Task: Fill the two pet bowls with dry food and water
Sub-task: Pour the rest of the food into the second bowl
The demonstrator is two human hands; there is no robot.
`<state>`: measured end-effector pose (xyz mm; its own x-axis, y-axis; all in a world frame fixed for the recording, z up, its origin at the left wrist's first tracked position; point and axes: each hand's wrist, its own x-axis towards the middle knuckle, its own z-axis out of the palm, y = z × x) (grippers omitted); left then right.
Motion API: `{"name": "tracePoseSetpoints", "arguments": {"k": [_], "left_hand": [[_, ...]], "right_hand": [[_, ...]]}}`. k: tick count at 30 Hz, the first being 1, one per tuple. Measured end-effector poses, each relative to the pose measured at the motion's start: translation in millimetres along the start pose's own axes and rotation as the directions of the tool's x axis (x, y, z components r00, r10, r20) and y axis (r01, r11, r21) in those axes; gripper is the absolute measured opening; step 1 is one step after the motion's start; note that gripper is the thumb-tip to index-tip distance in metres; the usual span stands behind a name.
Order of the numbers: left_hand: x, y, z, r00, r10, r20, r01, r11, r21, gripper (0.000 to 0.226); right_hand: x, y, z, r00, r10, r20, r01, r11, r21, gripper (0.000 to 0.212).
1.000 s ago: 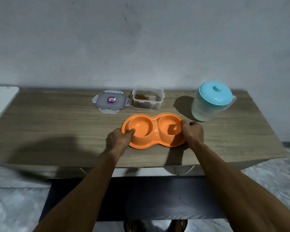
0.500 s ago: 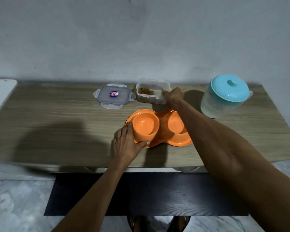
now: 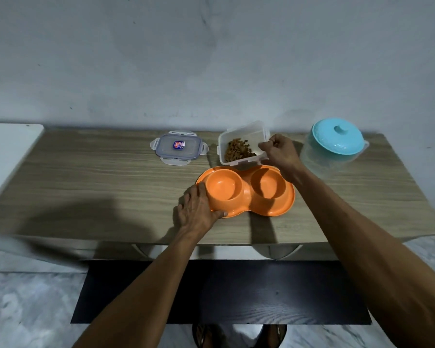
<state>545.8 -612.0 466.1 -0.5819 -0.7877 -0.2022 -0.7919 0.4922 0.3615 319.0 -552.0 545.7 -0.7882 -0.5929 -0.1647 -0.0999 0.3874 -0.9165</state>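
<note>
right hand (image 3: pixel 280 151) clamped on tub (image 3: pixel 241 143) of kibble (image 3: pixel 237 149), tilted above back rim of feeder (image 3: pixel 246 190) | left hand (image 3: pixel 199 209) pressed flat on feeder's left edge, fingers spread, gripping nothing | both bowls empty | lid (image 3: pixel 178 147) left of tub, jug (image 3: pixel 333 144) right, on table (image 3: pixel 86 177)

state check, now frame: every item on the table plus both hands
food container: open, tilted toward camera, kibble inside
container lid: off, flat on table
double pet bowl: both wells empty
water jug: lid on, untouched
left hand: flat against bowl's left rim
right hand: gripping food container
</note>
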Motion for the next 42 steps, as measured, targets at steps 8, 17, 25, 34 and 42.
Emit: {"name": "tracePoseSetpoints", "arguments": {"k": [8, 17, 25, 34, 42], "left_hand": [[1, 2, -4, 1.0, -0.006, 0.021, 0.007, 0.999, -0.043, 0.113], [7, 6, -9, 1.0, -0.025, 0.01, 0.025, 0.999, -0.042, 0.112], [1, 2, -4, 1.0, -0.021, 0.019, 0.022, 0.999, -0.033, 0.11], [1, 4, -4, 1.0, -0.024, 0.003, 0.024, 1.0, -0.015, 0.11], [1, 5, -4, 0.999, -0.031, 0.008, 0.031, 0.999, -0.027, 0.109]], "right_hand": [[-47, 6, -20, 0.937, -0.348, 0.034, 0.347, 0.913, -0.216, 0.026], [-71, 9, -11, 0.82, -0.557, 0.135, 0.569, 0.763, -0.307, 0.024], [-86, 10, -4, 0.769, -0.615, 0.173, 0.631, 0.689, -0.357, 0.027], [-85, 10, -4, 0.742, -0.633, 0.221, 0.659, 0.631, -0.41, 0.031], [-83, 9, -4, 0.718, -0.643, 0.267, 0.686, 0.586, -0.432, 0.032]]}}
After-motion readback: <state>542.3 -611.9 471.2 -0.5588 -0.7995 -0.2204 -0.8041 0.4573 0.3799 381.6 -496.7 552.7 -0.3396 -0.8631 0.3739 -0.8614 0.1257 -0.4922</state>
